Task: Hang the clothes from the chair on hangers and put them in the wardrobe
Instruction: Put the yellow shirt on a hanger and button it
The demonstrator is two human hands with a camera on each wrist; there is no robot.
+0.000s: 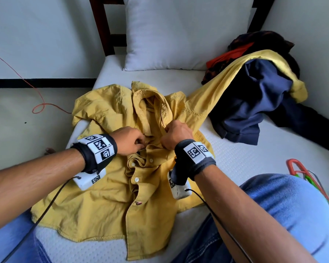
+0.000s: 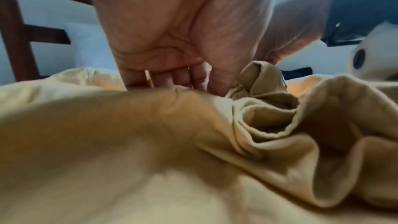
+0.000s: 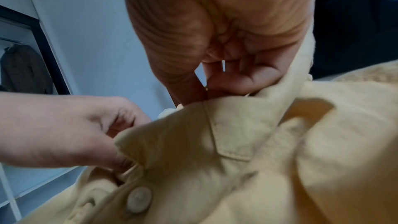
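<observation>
the yellow shirt [image 1: 106,202] lies front-up on the mattress [image 1: 241,160], hem toward the person. left hand [image 1: 128,140] and right hand [image 1: 176,136] pinch its placket edges just below the collar [image 1: 150,103] — bare mattress beyond the right hand, then a clothes pile [image 1: 254,103]; hangers [image 1: 300,173] near the right forearm.

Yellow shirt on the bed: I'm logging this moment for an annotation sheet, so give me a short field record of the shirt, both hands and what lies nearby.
item: yellow shirt, front up on the mattress
left hand: pinching the placket below the collar
right hand: pinching the opposite edge
lower buttons: fastened
clothes pile: right, beside the pillow
hangers: right edge
</observation>
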